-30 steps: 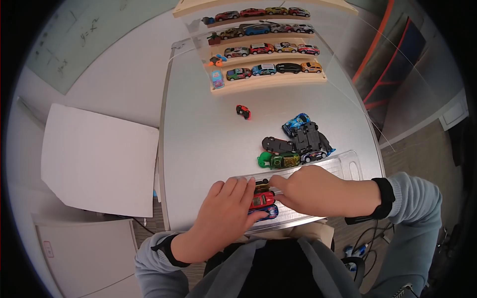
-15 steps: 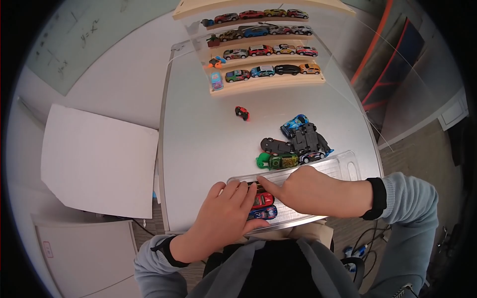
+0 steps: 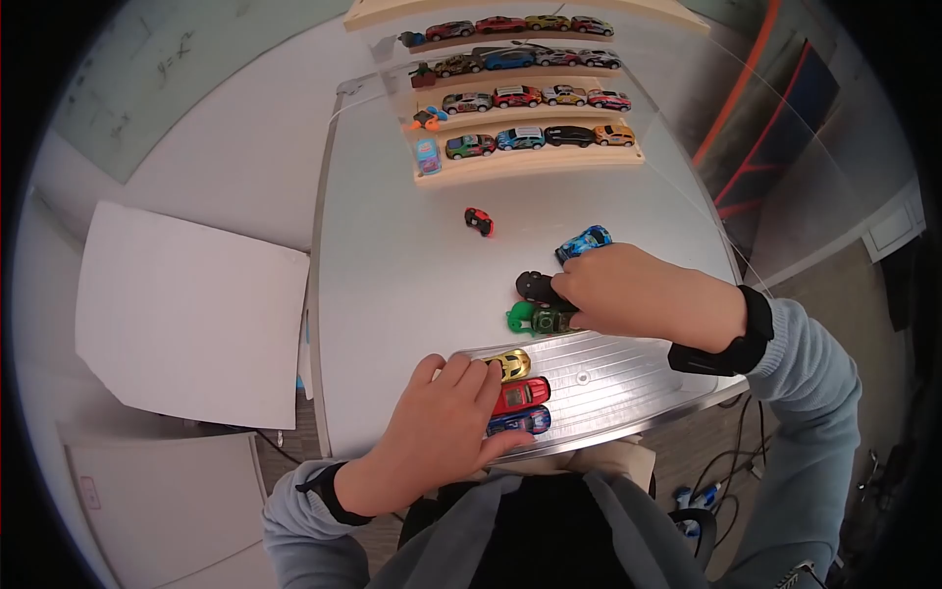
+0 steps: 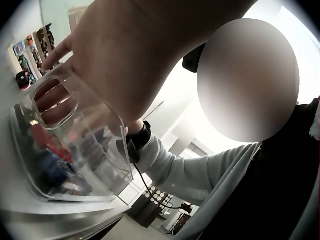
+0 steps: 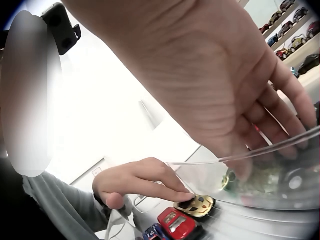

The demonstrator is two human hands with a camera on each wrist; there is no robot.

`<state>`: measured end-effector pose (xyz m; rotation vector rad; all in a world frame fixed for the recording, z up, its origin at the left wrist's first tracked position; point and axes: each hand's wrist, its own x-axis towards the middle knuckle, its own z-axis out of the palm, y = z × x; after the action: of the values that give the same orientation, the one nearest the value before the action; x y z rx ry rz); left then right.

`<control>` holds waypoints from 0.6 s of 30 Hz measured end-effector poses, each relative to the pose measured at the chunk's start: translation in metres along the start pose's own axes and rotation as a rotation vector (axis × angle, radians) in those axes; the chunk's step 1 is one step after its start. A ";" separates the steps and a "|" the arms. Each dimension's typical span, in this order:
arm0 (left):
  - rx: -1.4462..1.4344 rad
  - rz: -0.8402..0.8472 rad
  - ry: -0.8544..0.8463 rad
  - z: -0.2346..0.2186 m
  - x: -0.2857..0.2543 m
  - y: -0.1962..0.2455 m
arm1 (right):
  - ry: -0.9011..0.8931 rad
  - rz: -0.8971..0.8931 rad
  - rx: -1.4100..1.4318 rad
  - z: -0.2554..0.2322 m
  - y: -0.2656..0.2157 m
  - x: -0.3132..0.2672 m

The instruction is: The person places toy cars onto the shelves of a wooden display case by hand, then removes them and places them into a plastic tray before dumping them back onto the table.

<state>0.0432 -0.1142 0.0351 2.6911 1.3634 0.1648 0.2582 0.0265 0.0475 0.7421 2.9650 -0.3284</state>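
My left hand (image 3: 437,417) rests over the left end of a clear plastic tray (image 3: 628,383), its fingers fairly straight. Its fingertips touch a yellow toy car (image 5: 201,205), the farthest of three lying side by side; a red toy car (image 3: 522,395) and a blue toy car (image 3: 530,421) lie nearer, the thumb beside the blue one. Beyond the tray, my right hand (image 3: 638,294) reaches down into a pile of toy cars, fingers extended and spread. An overturned black car (image 3: 533,286) and a green car (image 3: 551,321) lie at its fingertips; the hand hides other cars.
A bright blue car (image 3: 586,240) lies just past the right hand. Farther left on the metal table (image 3: 392,255) is a small red and black car (image 3: 479,222). A wooden tiered rack (image 3: 530,169) holding rows of toy cars stands at the back.
My right hand has left the tray and moved away from me and right, over the pile. The yellow car now shows upright beside the red one. My left hand has stayed in place.
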 end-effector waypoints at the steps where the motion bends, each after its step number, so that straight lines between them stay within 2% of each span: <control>1: -0.001 -0.003 0.000 -0.001 0.000 0.001 | -0.052 0.019 -0.002 0.001 0.002 0.003; 4: 0.121 0.049 -0.016 -0.006 0.002 0.006 | -0.161 0.060 -0.011 0.000 0.001 0.011; 6: -0.044 0.245 0.046 -0.008 0.007 0.007 | -0.218 0.080 -0.024 -0.001 0.000 0.014; 7: -0.044 0.244 0.049 -0.005 0.007 0.008 | -0.213 0.074 -0.018 -0.001 0.000 0.015; 9: -0.175 0.351 0.007 0.007 0.008 0.009 | -0.210 0.070 -0.014 0.001 0.003 0.014; 11: -0.161 0.346 -0.006 0.010 0.009 0.010 | -0.154 0.031 0.051 0.003 0.007 0.014; 18: -0.167 0.312 -0.093 0.010 0.006 0.008 | -0.162 0.031 0.112 -0.005 0.006 0.012</control>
<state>0.0547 -0.1147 0.0271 2.7126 0.8570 0.1710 0.2503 0.0384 0.0503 0.7337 2.7993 -0.5299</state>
